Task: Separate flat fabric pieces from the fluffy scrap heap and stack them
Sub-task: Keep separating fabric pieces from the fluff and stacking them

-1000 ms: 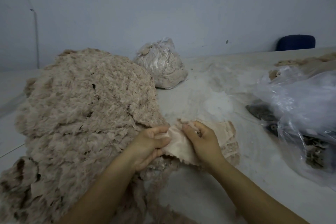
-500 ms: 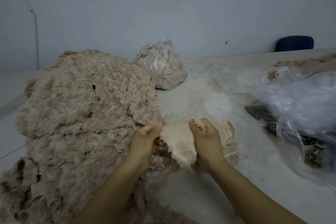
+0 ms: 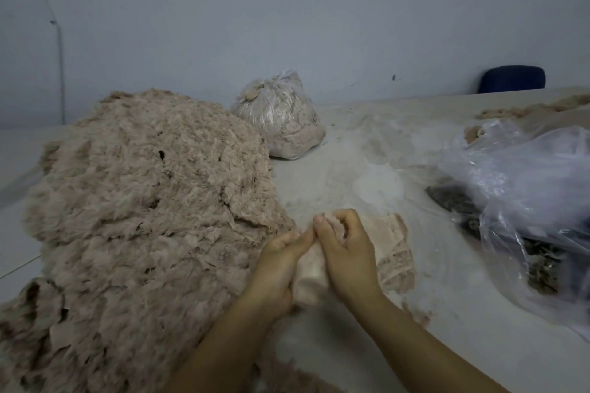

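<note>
A big heap of beige fluffy scraps [image 3: 143, 217] covers the left half of the table. At its right foot, both hands hold one pale pink flat fabric piece [image 3: 311, 277], folded between them. My left hand [image 3: 281, 265] grips its left side and my right hand [image 3: 346, 252] pinches its top edge with curled fingers. Just behind my right hand lies a small stack of flat beige pieces [image 3: 394, 249] on the table.
A tied clear bag of scraps [image 3: 281, 118] stands behind the heap. A large loose plastic bag [image 3: 526, 188] with dark material under it fills the right side. More scraps [image 3: 523, 110] lie far right. A blue chair back [image 3: 512, 78] shows beyond the table [image 3: 367, 143].
My hands have come together, folding the flat piece that was stretched out between them. The piece now hangs bunched between the palms.
</note>
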Motion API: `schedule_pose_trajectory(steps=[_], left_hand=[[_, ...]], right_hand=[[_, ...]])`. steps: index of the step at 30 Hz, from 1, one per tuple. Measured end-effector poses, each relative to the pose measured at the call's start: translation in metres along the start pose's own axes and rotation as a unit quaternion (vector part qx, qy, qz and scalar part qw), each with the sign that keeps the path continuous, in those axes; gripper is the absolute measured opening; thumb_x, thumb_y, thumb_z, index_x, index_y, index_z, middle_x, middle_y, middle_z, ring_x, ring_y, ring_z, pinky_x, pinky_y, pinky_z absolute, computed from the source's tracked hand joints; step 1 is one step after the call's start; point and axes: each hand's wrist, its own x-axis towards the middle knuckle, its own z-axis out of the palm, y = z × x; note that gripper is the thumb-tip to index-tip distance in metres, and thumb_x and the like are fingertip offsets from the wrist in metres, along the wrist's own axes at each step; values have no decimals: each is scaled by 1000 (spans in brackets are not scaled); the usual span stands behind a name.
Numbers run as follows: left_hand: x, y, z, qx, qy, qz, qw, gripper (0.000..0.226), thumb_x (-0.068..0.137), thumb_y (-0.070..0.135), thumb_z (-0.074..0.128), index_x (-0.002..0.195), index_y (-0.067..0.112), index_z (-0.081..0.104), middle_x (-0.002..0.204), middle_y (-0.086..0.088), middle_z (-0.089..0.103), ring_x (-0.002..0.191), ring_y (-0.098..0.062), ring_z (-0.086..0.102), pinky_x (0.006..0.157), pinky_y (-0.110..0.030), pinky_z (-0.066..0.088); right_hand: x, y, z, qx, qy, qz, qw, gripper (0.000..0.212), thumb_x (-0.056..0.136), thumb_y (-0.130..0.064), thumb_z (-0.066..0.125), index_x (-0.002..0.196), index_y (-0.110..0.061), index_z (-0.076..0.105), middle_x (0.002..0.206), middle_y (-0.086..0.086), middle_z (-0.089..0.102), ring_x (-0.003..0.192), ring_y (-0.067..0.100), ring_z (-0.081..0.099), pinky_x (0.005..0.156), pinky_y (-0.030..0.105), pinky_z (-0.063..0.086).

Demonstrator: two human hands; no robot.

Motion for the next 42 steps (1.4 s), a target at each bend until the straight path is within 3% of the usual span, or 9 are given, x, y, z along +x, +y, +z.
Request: schedule_pose_trajectory(steps=[4,9,12,16,23,27,33,36,42], left_hand=[[0,-3,-4,104,15,50,993,31,90,30,58,106,4,65,95,-19,72,79,-27,69,70,-33,54],[-6,11,-3,224,-16,119,967,69,71,51,77,103,-7,60,103,-35,61,87,-30,62,83,-49,49],[-3,11,-1,276,-26,132,952,59,76,49,72,100,-4,62,97,-27,67,83,-26,63,81,-51,51],[-3,6,-6,229,-27,107,967,26,90,31,57,86,7,66,77,-7,69,69,-16,63,62,-27,50],[-4,7,-1,186,-8,92,978,26,91,24,57,95,-1,65,81,-15,66,74,-25,60,70,-34,46],[-6,14,-16,125,54,81,987,24,91,27,54,87,5,64,61,-3,65,50,-13,59,47,-21,46],[2,19,-9,66,59,92,992,26,95,28,51,90,8,66,73,-10,71,62,-19,67,57,-27,54],[2,13,4,23,43,75,996,28,94,25,53,82,12,74,80,-14,73,71,-23,70,62,-30,56],[9,16,5,45,204,122,970,22,98,13,46,82,13,62,78,-8,66,65,-18,61,66,-30,50]], right_hand=[[8,-2,-9,-9,9,-5,1000,28,95,-33,54,76,-12,52,62,1,53,57,9,48,57,29,42],[7,-1,-8,-52,-58,-25,997,36,99,-27,47,64,-19,43,54,-11,44,52,0,41,53,14,36],[8,-1,-8,-56,-64,-33,996,31,98,-28,49,69,-19,48,57,-11,49,55,-1,45,55,12,38],[11,1,-12,-97,-49,-59,992,28,96,-24,53,71,-14,54,59,-6,52,57,1,48,55,13,38],[17,6,-4,-56,15,-30,998,30,97,-23,52,67,-20,51,57,-9,51,54,0,47,55,14,37],[34,6,-28,-86,141,-17,986,24,98,-22,49,78,-15,61,69,-18,56,66,2,51,61,15,32],[-2,13,-20,-27,-150,106,983,61,81,-79,25,69,-36,67,56,-10,63,53,-1,58,55,18,45],[-13,18,-5,73,-176,101,976,53,84,-69,40,91,-25,68,86,-6,70,84,13,66,75,36,54],[-22,16,-8,16,-32,2,999,39,96,-28,52,62,-14,38,53,-11,40,53,3,38,51,21,34]])
